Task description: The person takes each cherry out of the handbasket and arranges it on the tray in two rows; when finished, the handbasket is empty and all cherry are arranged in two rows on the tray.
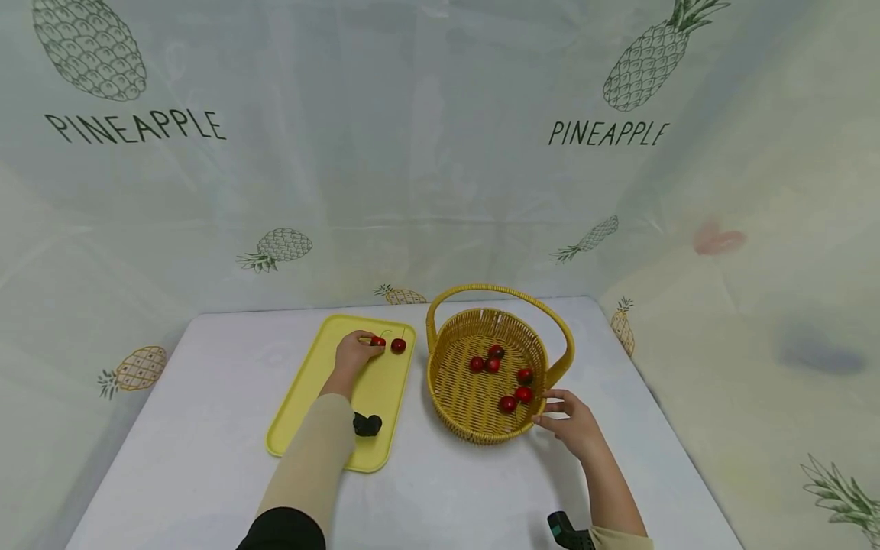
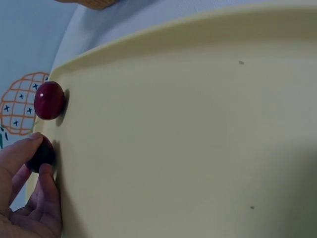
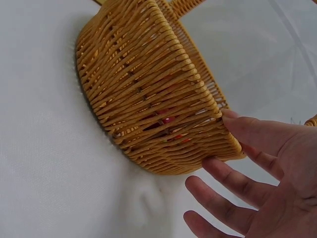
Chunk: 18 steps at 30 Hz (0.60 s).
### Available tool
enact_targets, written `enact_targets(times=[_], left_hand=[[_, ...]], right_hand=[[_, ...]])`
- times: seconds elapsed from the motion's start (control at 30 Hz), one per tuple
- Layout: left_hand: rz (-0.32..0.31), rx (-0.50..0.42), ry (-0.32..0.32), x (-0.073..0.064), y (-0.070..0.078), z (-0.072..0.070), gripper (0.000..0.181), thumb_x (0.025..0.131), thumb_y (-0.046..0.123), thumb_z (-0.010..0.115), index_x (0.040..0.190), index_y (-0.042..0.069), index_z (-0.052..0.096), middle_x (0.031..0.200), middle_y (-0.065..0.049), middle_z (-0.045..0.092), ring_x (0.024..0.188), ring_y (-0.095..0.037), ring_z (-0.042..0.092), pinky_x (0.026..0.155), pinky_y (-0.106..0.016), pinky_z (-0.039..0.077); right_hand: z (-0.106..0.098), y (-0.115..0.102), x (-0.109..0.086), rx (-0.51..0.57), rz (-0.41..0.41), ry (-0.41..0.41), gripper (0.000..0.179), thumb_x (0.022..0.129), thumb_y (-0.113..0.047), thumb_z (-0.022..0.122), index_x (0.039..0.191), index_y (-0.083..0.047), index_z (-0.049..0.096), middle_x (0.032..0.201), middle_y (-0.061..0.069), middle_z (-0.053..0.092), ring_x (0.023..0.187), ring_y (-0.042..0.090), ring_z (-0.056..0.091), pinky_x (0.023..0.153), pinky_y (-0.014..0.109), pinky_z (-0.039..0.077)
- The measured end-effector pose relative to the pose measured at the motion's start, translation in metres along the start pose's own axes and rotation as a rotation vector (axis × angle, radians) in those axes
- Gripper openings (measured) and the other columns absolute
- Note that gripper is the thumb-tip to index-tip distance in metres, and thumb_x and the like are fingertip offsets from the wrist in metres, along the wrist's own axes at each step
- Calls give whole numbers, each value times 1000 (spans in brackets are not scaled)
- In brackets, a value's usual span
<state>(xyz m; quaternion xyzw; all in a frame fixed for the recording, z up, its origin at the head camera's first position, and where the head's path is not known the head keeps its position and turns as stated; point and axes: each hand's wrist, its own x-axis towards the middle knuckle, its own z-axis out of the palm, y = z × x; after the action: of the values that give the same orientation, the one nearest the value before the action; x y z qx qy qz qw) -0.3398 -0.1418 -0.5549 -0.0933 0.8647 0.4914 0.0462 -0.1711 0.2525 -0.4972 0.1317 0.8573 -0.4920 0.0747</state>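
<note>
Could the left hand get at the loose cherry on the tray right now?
Probably not just yet: the left hand is close to the loose cherry, but its fingers pinch another cherry.

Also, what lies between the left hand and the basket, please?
In the head view, one loose cherry on the tray, then the tray's rim and a strip of table before the basket. The left hand pinches another cherry.
</note>
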Motion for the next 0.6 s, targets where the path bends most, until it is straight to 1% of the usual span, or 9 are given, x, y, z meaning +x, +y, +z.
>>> enact_targets(times=[0.2,0.37,0.6], left_hand=[[-11,-28,-3,0,1,1,43,87,15,75,124,-2,60,118,-24,61,106,-37,57,90,-47,46],[-4,-31,-6,0,0,2,43,87,14,74,123,-2,60,118,-24,62,107,-36,58,90,-46,46],[0,-60,-9,-3,2,0,43,86,13,74,123,-3,60,118,-25,61,106,-37,58,90,-46,46]], right_hand=[[1,2,2,2,7,4,52,85,-17,77,129,-3,54,116,18,62,107,36,56,78,44,53],[1,3,3,5,16,9,51,85,-16,77,129,-5,54,115,17,62,108,35,56,79,44,53],[1,5,4,2,13,7,52,85,-18,78,129,-4,54,115,17,62,109,36,55,78,45,53]])
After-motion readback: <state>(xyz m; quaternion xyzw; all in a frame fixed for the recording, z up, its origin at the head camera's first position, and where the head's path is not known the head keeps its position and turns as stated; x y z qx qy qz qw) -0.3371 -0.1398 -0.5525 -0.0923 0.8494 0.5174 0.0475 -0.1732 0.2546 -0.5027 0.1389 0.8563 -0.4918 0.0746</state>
